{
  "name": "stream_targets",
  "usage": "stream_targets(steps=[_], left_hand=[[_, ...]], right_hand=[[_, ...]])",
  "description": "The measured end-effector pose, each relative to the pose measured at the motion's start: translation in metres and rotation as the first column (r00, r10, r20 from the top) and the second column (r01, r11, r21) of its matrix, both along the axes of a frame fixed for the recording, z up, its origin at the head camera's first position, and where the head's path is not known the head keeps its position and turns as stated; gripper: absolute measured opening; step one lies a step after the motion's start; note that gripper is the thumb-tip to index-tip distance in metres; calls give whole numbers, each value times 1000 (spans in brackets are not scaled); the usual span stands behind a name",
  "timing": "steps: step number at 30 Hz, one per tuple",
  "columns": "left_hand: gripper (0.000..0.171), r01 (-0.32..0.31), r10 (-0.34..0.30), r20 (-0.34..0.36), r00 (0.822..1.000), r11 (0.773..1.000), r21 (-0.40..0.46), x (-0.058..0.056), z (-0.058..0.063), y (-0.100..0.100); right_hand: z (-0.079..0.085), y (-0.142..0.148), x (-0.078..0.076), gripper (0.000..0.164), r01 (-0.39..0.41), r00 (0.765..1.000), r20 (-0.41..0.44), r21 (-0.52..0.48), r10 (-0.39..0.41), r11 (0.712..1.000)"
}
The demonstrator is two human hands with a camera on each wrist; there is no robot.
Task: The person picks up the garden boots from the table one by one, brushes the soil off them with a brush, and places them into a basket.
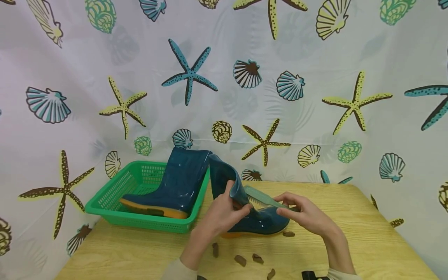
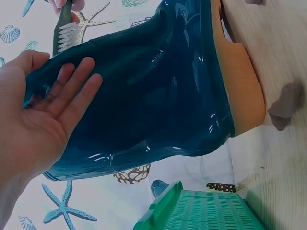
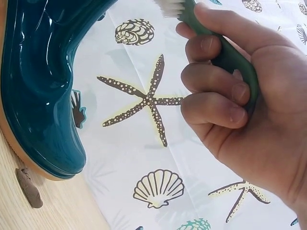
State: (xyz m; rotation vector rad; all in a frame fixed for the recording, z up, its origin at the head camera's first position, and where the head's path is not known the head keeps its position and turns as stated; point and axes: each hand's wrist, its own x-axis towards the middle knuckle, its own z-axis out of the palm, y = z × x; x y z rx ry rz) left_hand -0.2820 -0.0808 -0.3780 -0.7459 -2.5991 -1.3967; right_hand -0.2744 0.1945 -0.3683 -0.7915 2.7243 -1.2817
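Note:
A dark blue rain boot (image 1: 259,222) with an orange sole stands on the table, its shaft creased at the top. My left hand (image 1: 224,212) grips the upper shaft near the rim; in the left wrist view several of its fingers (image 2: 79,86) lie along the shaft. My right hand (image 1: 304,214) holds a green scrub brush (image 1: 264,197) by its handle. Its pale bristles (image 2: 67,37) face the boot beside the shaft, above the foot; whether they touch is unclear. In the right wrist view, the fingers (image 3: 216,81) curl round the brush handle (image 3: 240,67).
A second blue boot (image 1: 185,181) lies in a green plastic basket (image 1: 140,221) at the left. Several brown lumps (image 1: 240,260) are scattered on the wooden table (image 1: 350,217) in front of the standing boot. A shell-and-starfish patterned curtain (image 1: 224,109) hangs behind.

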Motion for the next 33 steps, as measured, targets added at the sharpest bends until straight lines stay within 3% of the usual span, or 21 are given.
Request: stream_targets(steps=[10,14,28,33], left_hand=[[32,-4,11,-64,998,993,115,-2,0,-1],[37,-18,31,-78,996,986,167,-2,0,-1],[42,-38,45,-13,999,951,308,-4,2,-13],[40,-70,97,-57,994,929,364,-5,6,-22]], right_hand=[[0,-1,-2,34,47,999,23,-13,-46,999],[0,-1,-1,36,58,998,35,-27,-57,998],[3,2,5,37,98,995,2,-20,-98,995],[10,1,10,37,105,994,-1,-21,-106,994]])
